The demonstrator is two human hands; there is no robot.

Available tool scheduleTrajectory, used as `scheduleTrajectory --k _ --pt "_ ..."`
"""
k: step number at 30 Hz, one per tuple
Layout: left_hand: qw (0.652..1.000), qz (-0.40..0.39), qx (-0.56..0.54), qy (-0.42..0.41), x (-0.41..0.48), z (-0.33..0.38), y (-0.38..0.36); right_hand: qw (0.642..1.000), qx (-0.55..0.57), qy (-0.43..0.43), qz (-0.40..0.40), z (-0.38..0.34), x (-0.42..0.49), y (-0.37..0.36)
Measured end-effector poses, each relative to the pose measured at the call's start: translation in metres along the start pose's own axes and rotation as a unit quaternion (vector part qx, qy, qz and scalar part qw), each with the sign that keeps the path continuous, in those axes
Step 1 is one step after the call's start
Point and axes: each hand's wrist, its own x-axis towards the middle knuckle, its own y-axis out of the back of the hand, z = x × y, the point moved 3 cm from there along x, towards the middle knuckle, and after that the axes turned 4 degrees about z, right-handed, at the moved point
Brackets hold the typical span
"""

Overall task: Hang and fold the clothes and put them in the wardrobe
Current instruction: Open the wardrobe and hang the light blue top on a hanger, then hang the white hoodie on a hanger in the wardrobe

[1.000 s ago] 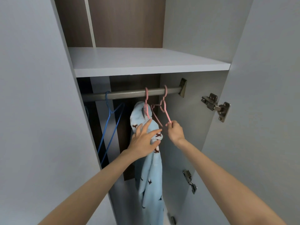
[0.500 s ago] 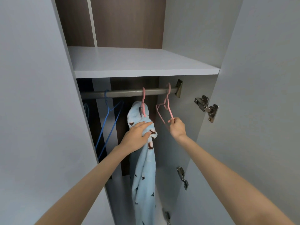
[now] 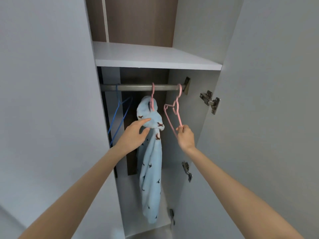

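Right grip (image 3: pixel 185 138) pinching the empty pink hanger (image 3: pixel 179 119) at the rail's (image 3: pixel 134 87) right end. Left grip (image 3: pixel 133 135), fingers straight, touches the blue bird-print garment (image 3: pixel 151 169) hanging mid-rail inside the wardrobe (image 3: pixel 195 118). Blue hanger (image 3: pixel 118 95) at the rail's left end.

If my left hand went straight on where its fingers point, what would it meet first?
The light blue bird-print garment bunched on its pink plastic hanger; the left hand seems to touch it.

A pale grey wardrobe (image 3: pixel 198 31) fills the view, its door (image 3: pixel 276 100) swung open at the right on metal hinges (image 3: pixel 209 101). Inside, a white shelf (image 3: pixel 146 56) sits above a metal rail (image 3: pixel 134 87), and the back panel (image 3: pixel 138 21) is dark brown. The light is soft and even.
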Motion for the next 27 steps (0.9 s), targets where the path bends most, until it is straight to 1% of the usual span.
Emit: scheduleTrajectory --k 4,7,12,16,19,21,24,27 --pt "0.999 -0.013 -0.039 0.025 -0.053 0.006 0.014 1.0 0.0 -0.006 0.005 0.0 -0.064 0.012" --pt "0.998 -0.025 -0.049 0.019 -0.099 0.012 0.024 1.0 -0.003 -0.008 0.005 -0.002 -0.121 0.026" --pt "0.995 -0.051 -0.075 0.048 -0.171 0.019 0.029 1.0 -0.015 -0.011 -0.009 0.0 -0.205 0.051" --pt "0.992 -0.069 -0.086 0.065 -0.217 0.024 0.027 0.998 -0.048 -0.009 -0.031 0.013 -0.255 0.075" --pt "0.992 -0.066 -0.079 0.07 -0.245 0.032 0.025 0.994 -0.077 0.001 -0.079 0.022 -0.281 0.092" --pt "0.994 -0.055 -0.067 0.067 -0.264 0.038 0.021 0.988 -0.073 0.01 -0.133 0.029 -0.296 0.102" --pt "0.996 -0.039 -0.034 0.075 -0.296 0.044 0.013 0.972 -0.023 0.002 -0.236 0.041 -0.319 0.118" --pt "0.997 -0.011 0.001 0.072 -0.337 0.04 0.004 0.944 0.022 0.002 -0.33 0.054 -0.347 0.134"
